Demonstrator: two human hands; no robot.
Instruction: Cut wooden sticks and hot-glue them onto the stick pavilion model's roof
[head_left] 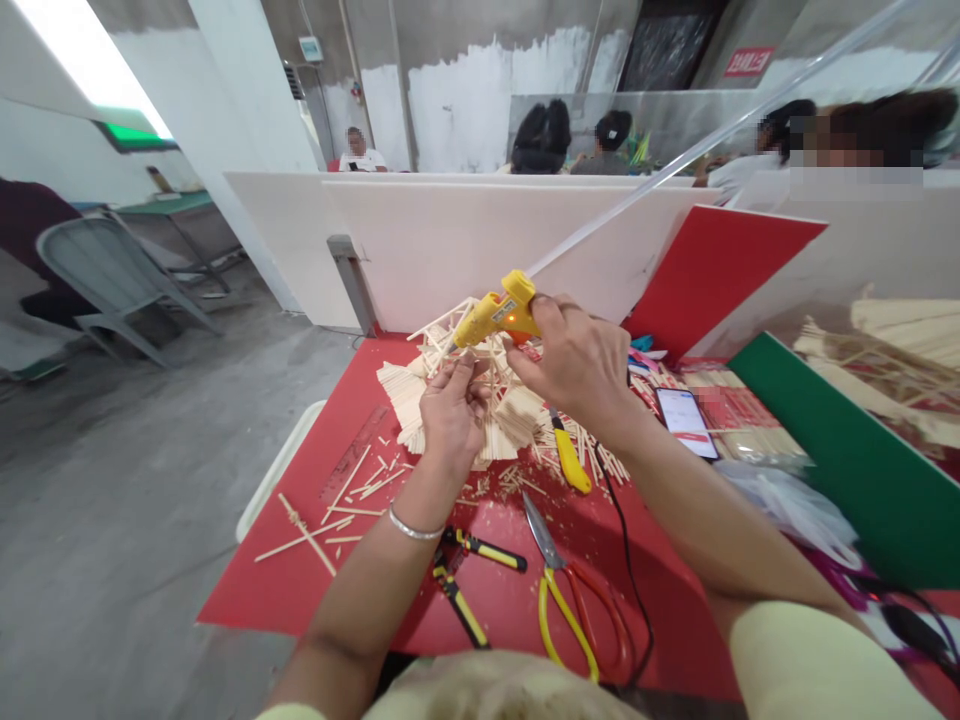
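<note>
My right hand [574, 350] is closed around a yellow hot glue gun [499, 312], its small light lit orange. A long clear glue stick [622, 205] sticks out of the gun's back end. The nozzle points down and left, just above the fingertips of my left hand [454, 405]. These fingers are pinched on a structure of thin wooden sticks [405, 395], with fanned, slatted panels spreading below. My fingers hide the exact spot they grip. Scissors [551, 560] with red and yellow handles and black-and-yellow pliers [469, 570] lie nearer to me.
On the red tabletop [270, 590] lie loose sticks [300, 535], a clear ruler [356, 450] and a yellow utility knife [571, 460]. A black cord [626, 560] runs down the right side. A phone [686, 422] and a green board [847, 470] are further right; white partitions [480, 235] stand behind.
</note>
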